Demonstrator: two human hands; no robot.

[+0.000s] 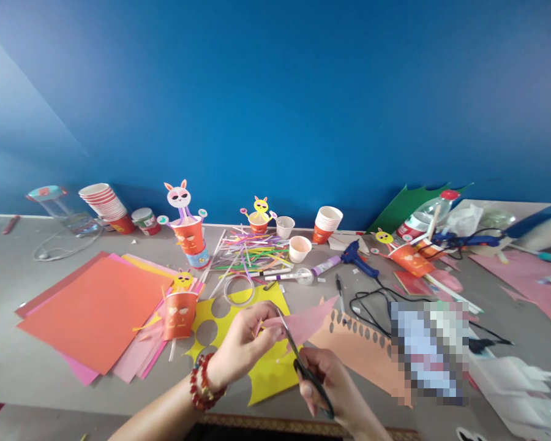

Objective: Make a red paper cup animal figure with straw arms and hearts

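My left hand [245, 343], with a red bead bracelet on its wrist, pinches a pink sheet of paper [307, 320] over the table. My right hand [326, 380] grips black-handled scissors [298, 352], whose blades point up into the pink paper's edge beside my left fingers. Under both hands lies a yellow sheet [261, 361] with round holes cut out of it. An orange-tan sheet [362, 349] with dark oval marks lies just to the right.
Orange and pink sheets [96, 306] lie stacked at left. Paper-cup animal figures [188, 233], cup stacks [105, 205], coloured strips [248, 248], a blue glue gun [356, 257] with black cord, a plastic bottle [425, 217] and a pixelated patch [429, 355] crowd the grey table.
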